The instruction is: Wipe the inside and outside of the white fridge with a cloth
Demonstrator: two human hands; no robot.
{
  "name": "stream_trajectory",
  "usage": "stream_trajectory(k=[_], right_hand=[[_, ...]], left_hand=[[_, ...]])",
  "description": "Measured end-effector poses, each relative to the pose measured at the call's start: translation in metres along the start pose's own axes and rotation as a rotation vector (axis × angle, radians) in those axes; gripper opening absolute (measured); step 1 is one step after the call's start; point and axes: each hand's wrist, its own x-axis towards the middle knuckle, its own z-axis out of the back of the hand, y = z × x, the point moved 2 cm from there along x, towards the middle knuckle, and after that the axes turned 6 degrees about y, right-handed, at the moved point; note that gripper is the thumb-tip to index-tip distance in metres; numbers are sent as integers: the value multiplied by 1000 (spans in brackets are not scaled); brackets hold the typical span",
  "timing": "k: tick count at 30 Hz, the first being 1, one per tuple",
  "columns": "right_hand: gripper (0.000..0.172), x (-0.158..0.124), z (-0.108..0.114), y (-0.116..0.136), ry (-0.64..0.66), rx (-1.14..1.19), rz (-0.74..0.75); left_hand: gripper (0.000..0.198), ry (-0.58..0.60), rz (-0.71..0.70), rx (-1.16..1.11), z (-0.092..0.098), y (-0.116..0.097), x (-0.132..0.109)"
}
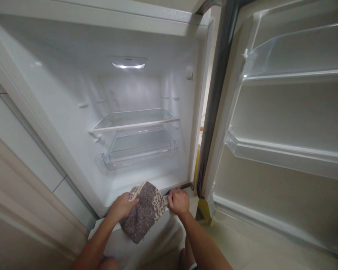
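A brown-grey patterned cloth [145, 212] hangs between my two hands at the bottom front edge of an open fridge [73, 93]. My left hand [122, 206] grips the cloth's left side with fingers closed. My right hand [178, 201] pinches its right corner, closed into a fist, close to the fridge's lower front lip. The cloth droops below the hands over the white lower panel.
Inside the fridge are a glass shelf [135, 120] and a clear drawer [141, 150], with a lit lamp [128, 64] above. The open door [284, 123] on the right carries clear door bins [287, 153]. A tiled wall [14, 138] lies left.
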Motion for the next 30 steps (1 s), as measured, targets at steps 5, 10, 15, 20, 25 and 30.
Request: stream_trajectory(k=[5,10,15,20,25,30], right_hand=[[32,0,-2,-1,6,17,-4],[36,-1,0,0,7,38,-27],[49,-1,9,7,13,84,-68],[79,-32,7,19,-35,245,-94],[96,-116,-29,38,167,1363,-111],[87,-183,-40,42,521,1969,-291]], left_hand=[[55,135,-203,-293,-18,-18,-22],[58,-63,-214,-485,-19,-21,-33],[64,-69,-147,-611,-31,-11,-51],[80,132,-140,-1080,-42,-11,-89],[98,300,-106,-1423,-43,-24,-126],[99,501,-373,-1096,-66,-49,-136]])
